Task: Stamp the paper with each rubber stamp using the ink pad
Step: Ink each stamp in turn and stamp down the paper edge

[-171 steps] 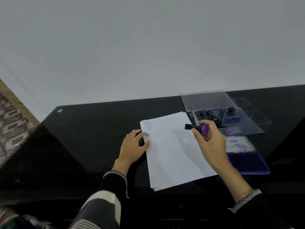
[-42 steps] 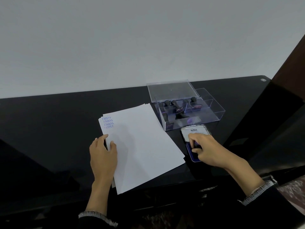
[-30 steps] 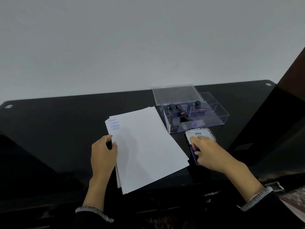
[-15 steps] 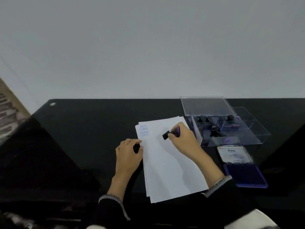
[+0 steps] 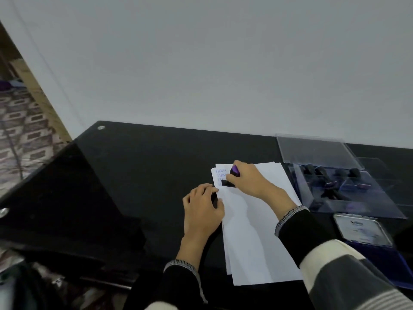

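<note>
Purple-capped stamp gripped in right hand, pressing paper w/ left hand flat on its edge; a rocked stamp could smear.

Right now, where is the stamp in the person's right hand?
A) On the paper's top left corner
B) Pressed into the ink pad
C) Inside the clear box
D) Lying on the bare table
A: the right hand holds the stamp down on the paper beside the blue prints.

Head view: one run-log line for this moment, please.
right hand: grips black purple-topped rubber stamp on white paper | left hand: on paper edge
</note>
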A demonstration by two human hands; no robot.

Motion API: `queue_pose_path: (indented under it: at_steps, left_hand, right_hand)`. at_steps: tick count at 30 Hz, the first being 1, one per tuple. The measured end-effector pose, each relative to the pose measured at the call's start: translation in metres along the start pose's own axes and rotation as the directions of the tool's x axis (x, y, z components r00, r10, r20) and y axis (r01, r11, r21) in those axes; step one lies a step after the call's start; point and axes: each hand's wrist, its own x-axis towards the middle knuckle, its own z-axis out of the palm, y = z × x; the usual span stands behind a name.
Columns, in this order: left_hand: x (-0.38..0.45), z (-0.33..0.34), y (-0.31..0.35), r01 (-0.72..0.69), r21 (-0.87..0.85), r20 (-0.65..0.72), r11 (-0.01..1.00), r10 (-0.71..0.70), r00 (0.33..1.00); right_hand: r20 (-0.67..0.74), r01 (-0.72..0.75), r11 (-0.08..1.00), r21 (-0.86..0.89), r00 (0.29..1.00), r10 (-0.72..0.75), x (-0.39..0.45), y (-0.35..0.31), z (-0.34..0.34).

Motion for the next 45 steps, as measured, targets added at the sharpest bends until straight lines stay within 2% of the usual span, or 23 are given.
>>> queue_pose_path:
  at_steps: [13,45]
  left_hand:
    - [-0.001,0.001,-0.001,-0.003,0.023,0.01,1.0,0.002,1.0]
    - [-0.001,0.003,-0.001,-0.016,0.06,-0.006,0.998,0.016,1.0]
  right_hand:
    - [0.103,0.005,0.993,-0.116,0.995,0.008,0.017,0.0,0.012]
    - [0.095,0.033,0.986,-0.163,0.995,-0.017,0.02,-0.001,0.02]
